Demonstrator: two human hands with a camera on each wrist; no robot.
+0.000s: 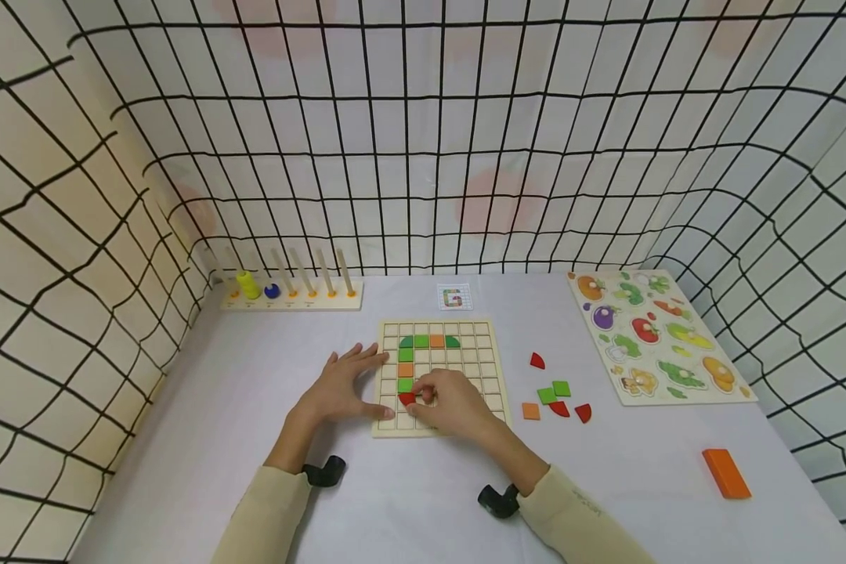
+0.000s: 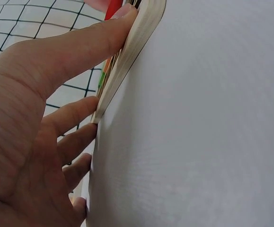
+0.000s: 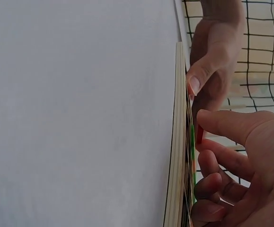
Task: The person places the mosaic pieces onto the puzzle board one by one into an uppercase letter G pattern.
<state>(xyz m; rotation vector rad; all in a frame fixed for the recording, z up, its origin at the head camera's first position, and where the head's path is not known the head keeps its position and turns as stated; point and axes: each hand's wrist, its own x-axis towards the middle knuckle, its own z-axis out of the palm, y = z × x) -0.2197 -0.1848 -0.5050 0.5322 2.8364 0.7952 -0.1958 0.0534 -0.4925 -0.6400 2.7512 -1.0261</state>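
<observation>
A square wooden grid board (image 1: 472, 392) lies on the white table. Green and orange pieces sit in its cells, forming a top row and a column down the left. My right hand (image 1: 451, 401) pinches a red quarter-round piece (image 1: 406, 399) between thumb and index finger, at the lower end of that column; in the right wrist view the red piece (image 3: 200, 134) shows edge-on. With fingers spread, my left hand (image 1: 341, 388) rests against the board's left edge, its thumb (image 2: 94, 40) touching the rim. Whether the red piece touches the board I cannot tell.
Loose red, green and orange pieces (image 1: 561, 388) lie right of the board. Behind it is a small pattern card (image 1: 454, 297). A peg stand (image 1: 292, 301) is at back left, a vegetable puzzle (image 1: 659, 337) at right, an orange block (image 1: 726, 473) nearer. Black wire mesh (image 1: 409, 157) surrounds the table.
</observation>
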